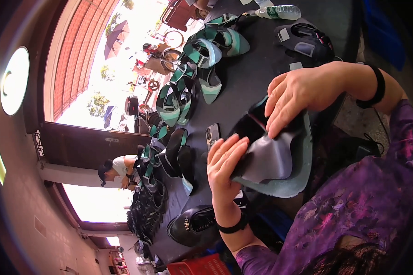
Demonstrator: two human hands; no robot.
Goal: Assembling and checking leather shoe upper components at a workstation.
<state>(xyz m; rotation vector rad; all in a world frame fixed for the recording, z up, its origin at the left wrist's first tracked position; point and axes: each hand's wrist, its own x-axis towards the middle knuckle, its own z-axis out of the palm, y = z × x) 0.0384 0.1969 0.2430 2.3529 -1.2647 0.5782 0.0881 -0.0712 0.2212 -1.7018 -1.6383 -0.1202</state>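
Observation:
A shoe upper (270, 158), dark inside with a smooth grey piece and a wide teal-green edge, is held up between my two hands. My left hand (226, 160) grips its left side, the fingers bent over the rim and the thumb hidden. On the other side my right hand (291, 98) presses its fingertips onto the top of the grey piece, beside the dark opening. Part of the upper's far edge is covered by that hand. A phone (212, 134) lies on the dark table (245, 78) close to my left fingers.
Several teal-and-black shoe uppers (211, 85) line the table's far side, with a pile of black ones (147, 208) further left. Also around are a finished black shoe (195, 227), a dark shoe upper (305, 43), a water bottle (277, 12), and a red crate (199, 266). A co-worker (119, 170) bends over the table.

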